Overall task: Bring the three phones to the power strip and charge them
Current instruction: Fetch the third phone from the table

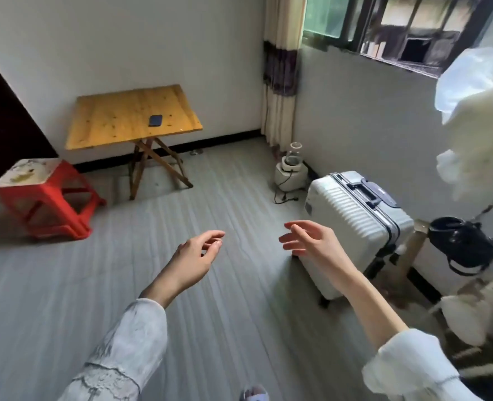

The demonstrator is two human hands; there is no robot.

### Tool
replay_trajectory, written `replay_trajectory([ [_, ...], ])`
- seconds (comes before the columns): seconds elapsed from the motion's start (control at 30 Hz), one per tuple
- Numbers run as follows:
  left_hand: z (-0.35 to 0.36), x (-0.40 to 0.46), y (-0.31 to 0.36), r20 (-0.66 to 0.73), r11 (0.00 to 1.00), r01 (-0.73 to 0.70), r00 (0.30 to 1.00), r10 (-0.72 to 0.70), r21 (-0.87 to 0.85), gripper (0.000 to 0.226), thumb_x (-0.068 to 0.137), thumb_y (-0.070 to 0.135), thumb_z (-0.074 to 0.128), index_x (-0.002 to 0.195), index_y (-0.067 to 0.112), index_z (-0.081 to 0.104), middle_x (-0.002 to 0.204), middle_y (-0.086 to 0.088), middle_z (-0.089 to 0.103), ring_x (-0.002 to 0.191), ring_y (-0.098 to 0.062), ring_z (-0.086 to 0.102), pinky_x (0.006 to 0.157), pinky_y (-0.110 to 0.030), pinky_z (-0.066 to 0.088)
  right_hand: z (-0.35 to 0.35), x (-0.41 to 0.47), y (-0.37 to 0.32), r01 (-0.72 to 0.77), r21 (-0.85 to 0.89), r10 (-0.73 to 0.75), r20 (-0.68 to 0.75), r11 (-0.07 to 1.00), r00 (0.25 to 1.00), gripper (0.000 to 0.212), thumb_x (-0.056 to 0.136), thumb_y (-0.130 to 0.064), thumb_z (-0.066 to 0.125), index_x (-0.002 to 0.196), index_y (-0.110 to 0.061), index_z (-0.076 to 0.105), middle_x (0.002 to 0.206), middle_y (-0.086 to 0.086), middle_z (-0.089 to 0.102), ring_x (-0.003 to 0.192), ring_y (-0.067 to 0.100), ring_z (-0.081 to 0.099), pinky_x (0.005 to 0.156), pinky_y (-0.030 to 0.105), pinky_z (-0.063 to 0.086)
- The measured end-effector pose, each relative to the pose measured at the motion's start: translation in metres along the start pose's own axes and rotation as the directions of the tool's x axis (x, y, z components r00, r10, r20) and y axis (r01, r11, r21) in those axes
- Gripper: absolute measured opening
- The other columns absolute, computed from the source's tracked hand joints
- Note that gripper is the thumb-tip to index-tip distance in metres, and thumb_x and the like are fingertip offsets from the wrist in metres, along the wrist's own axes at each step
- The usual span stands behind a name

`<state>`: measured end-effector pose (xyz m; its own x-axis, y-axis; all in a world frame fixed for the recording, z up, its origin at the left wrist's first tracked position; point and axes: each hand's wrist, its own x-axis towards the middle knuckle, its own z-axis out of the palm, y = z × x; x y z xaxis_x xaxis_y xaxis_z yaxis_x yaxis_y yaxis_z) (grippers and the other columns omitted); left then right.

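Observation:
One dark blue phone (155, 120) lies flat on a yellow wooden folding table (109, 123) against the far wall. My left hand (197, 256) and my right hand (309, 241) hang in front of me over the grey floor, far short of the table. Both hold nothing, with loosely curled, parted fingers. No other phone and no power strip shows in this view.
A red plastic stool (45, 195) stands left of the table. A white suitcase (355, 227) stands upright at the right, with a small white appliance and its loose cord (290, 169) behind it. A black bag (462, 244) and white clothes (476, 125) hang at the far right.

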<state>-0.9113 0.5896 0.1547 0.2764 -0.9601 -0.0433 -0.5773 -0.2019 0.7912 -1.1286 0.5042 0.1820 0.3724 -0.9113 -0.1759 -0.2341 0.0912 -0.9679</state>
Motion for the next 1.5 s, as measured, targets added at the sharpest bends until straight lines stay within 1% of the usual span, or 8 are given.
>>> replay_trajectory([
  [0.2,-0.070,0.086,-0.033,-0.127,0.992,0.118,0.984,-0.121,-0.031,0.025,0.093,0.025,0.047,0.115,0.026,0.058,0.110,0.006,0.065,0.103,-0.009,0.059,0.089,-0.020,0.040,0.064,0.152,-0.061,0.063,-0.022,-0.059,0.165,0.998,0.985,0.019,0.095,-0.017,0.045,0.100,-0.010,0.062,0.081,0.003,0.069,0.069,0.014,0.064,0.068,0.023,0.048],
  [0.43,-0.149,0.186,-0.107,-0.313,0.971,0.202,0.921,-0.233,-0.128,0.024,0.091,0.017,0.049,0.112,0.020,0.061,0.109,0.001,0.066,0.102,-0.011,0.060,0.089,-0.019,0.039,0.159,0.296,-0.097,0.101,-0.056,-0.079,0.301,0.993,0.950,0.016,0.094,-0.020,0.047,0.096,-0.018,0.063,0.081,0.000,0.071,0.069,0.010,0.066,0.068,0.022,0.051],
  [0.67,-0.240,0.324,-0.208,-0.262,0.967,0.214,0.934,-0.244,-0.137,0.024,0.092,0.020,0.049,0.113,0.022,0.060,0.110,0.004,0.064,0.105,-0.008,0.058,0.091,-0.019,0.039,0.272,0.450,-0.135,0.127,-0.086,-0.097,0.289,0.988,0.952,0.016,0.094,-0.020,0.048,0.099,-0.017,0.062,0.083,0.001,0.071,0.070,0.010,0.065,0.067,0.021,0.051],
  [0.87,-0.345,0.443,-0.276,-0.313,0.973,0.203,0.922,-0.228,-0.111,0.023,0.091,0.019,0.049,0.111,0.021,0.061,0.104,0.005,0.064,0.100,-0.009,0.059,0.089,-0.022,0.041,0.354,0.566,-0.177,0.104,-0.108,-0.070,0.284,0.989,0.956,0.017,0.094,-0.019,0.047,0.102,-0.016,0.062,0.082,-0.001,0.069,0.071,0.010,0.065,0.067,0.021,0.051],
  [1.17,-0.406,0.607,-0.364,-0.221,0.971,0.230,0.945,-0.240,-0.072,0.025,0.092,0.021,0.047,0.115,0.022,0.058,0.112,0.006,0.061,0.104,-0.006,0.056,0.090,-0.022,0.039,0.436,0.747,-0.189,0.077,-0.173,-0.030,0.261,0.982,0.965,0.020,0.095,-0.019,0.047,0.106,-0.011,0.062,0.083,-0.001,0.068,0.074,0.009,0.064,0.070,0.024,0.051],
  [1.33,-0.440,0.714,-0.418,-0.206,0.958,0.285,0.936,-0.285,-0.030,0.030,0.093,0.023,0.046,0.122,0.023,0.052,0.126,0.002,0.055,0.116,-0.008,0.048,0.099,-0.027,0.036,0.481,0.867,-0.182,0.141,-0.293,-0.055,0.282,0.946,0.958,0.026,0.094,-0.020,0.047,0.114,-0.010,0.060,0.105,0.009,0.068,0.086,0.013,0.064,0.070,0.018,0.051],
  [1.43,-0.451,0.775,-0.446,-0.141,0.942,0.336,0.933,-0.331,0.009,0.035,0.093,0.026,0.045,0.128,0.023,0.046,0.135,0.001,0.047,0.125,-0.011,0.041,0.100,-0.022,0.028,0.504,0.935,-0.178,0.140,-0.363,-0.028,0.296,0.921,0.955,0.027,0.094,-0.020,0.048,0.116,-0.009,0.059,0.113,0.011,0.066,0.085,0.012,0.063,0.062,0.012,0.050],
  [1.5,-0.457,0.812,-0.468,-0.099,0.929,0.370,0.925,-0.366,0.017,0.040,0.093,0.027,0.045,0.133,0.022,0.041,0.141,-0.001,0.040,0.131,-0.014,0.035,0.104,-0.024,0.025,0.520,0.978,-0.174,0.148,-0.439,-0.012,0.298,0.886,0.955,0.029,0.094,-0.020,0.047,0.119,-0.009,0.058,0.119,0.011,0.064,0.095,0.019,0.064,0.077,0.024,0.055],
])
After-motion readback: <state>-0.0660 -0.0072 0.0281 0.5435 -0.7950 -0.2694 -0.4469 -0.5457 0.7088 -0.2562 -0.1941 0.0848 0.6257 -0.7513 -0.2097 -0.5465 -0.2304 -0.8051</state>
